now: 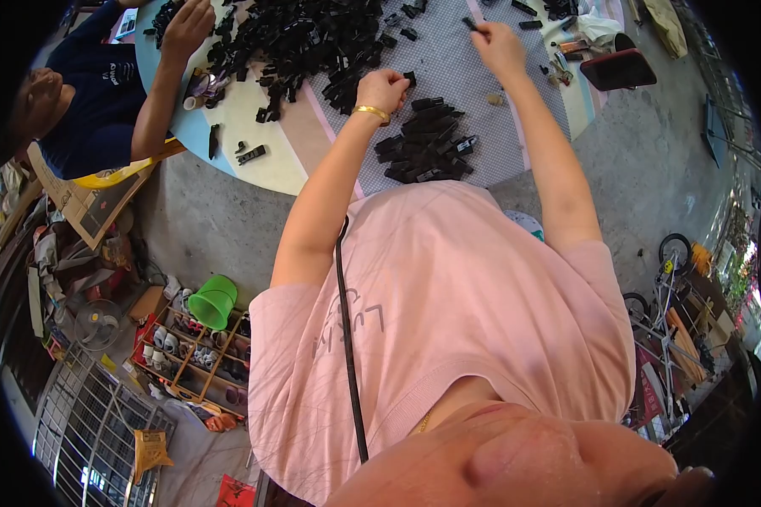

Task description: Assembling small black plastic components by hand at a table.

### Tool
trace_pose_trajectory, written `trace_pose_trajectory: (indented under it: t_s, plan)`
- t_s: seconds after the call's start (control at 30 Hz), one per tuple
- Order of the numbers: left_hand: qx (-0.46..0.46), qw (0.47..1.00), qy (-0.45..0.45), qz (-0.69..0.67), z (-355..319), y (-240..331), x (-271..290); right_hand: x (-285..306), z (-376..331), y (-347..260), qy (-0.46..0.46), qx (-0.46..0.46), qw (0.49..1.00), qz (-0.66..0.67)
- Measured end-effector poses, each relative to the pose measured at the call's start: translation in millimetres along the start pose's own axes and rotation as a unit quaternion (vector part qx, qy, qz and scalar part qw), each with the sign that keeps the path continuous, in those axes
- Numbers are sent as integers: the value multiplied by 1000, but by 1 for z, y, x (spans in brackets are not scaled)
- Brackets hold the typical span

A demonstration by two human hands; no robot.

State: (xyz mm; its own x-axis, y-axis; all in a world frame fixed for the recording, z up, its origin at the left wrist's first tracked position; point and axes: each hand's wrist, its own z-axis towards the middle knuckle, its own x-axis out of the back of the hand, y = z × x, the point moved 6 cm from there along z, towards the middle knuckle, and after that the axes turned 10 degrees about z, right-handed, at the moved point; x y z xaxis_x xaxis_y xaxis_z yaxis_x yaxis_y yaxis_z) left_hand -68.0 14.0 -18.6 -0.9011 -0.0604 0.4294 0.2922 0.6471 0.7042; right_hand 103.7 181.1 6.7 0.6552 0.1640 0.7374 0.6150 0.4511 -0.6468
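Our left hand (383, 91), nearly closed, is pinching a black piece (410, 79) just beyond the small pile (425, 139); farther out, our right hand (500, 51) is likewise pinching a second piece (469, 24). We are risking drops if either grip slackens, or spilling the big heap (317, 38) by bumping it.

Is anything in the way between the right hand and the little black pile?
Nothing visible: just cloth between the right hand and the little pile. A tan lump sits nearby, a bit to the right.
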Motion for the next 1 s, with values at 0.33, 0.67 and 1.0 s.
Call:
trace_pose_trajectory:
  t_s: [0.33, 0.67, 1.0]
  plan:
    - [-28, 973, 140, 183, -9, -8, -9, -46, -66, -81, -166, -12, 974, 156]
    - [-246, 942, 178, 142, -7, 16, 6, -39, -69, -78, -126, -5, 979, 158]
    - [-170, 966, 126, 148, -5, 4, 2, -38, -67, -85, -153, 94, 970, 165]
